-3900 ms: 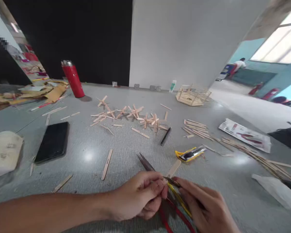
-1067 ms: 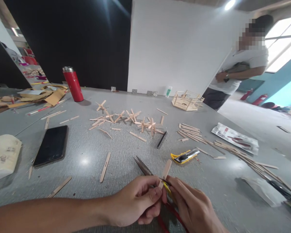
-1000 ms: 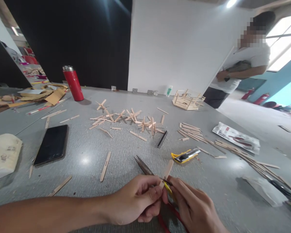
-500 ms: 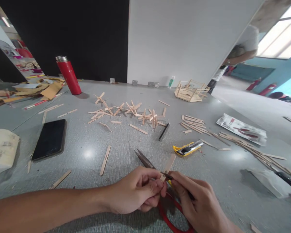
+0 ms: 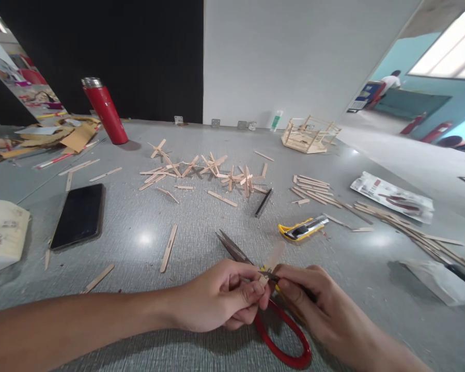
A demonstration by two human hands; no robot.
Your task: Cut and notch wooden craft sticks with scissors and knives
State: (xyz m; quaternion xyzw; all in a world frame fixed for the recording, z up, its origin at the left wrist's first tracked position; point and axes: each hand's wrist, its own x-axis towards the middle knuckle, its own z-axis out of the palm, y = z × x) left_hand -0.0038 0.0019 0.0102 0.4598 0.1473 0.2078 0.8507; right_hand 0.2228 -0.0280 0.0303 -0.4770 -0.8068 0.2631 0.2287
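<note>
At the near edge of the grey table (image 5: pixel 201 227), both hands stay closed together on one wooden craft stick (image 5: pixel 274 256). The left hand (image 5: pixel 225 297) pinches its lower end between thumb and fingertips, and the right hand (image 5: pixel 313 302) grips a small dark-tipped tool (image 5: pixel 272 276) with yellow on it against the same spot — what kind of tool, I cannot tell. Compared with half a second ago, the stick's free end, pointing to 1 o'clock, now shows blurred, so it seems to be moving in the grip. The hold itself has not altered, so the work on that stick's end is still under way. The view has dipped, baring a red loop handle (image 5: pixel 284 343) at 6 o'clock under the hands, while the scissors (image 5: pixel 232 247) jut their blades out to 11 o'clock. The person who stood by the table's far corner at 2 o'clock a second ago is gone; only a distant figure (image 5: pixel 389 82) shows there. A yellow utility knife (image 5: pixel 302 228) lies near at 1 o'clock, with a black pen (image 5: pixel 264 202) and a heap of crossed sticks (image 5: pixel 201 173) at 12. A loose stick (image 5: pixel 169 248) and a phone (image 5: pixel 78 214) lie at 10, a red flask (image 5: pixel 104 111) beyond them. Nothing crowds the held stick — only the scissors lie right under the hands.
</note>
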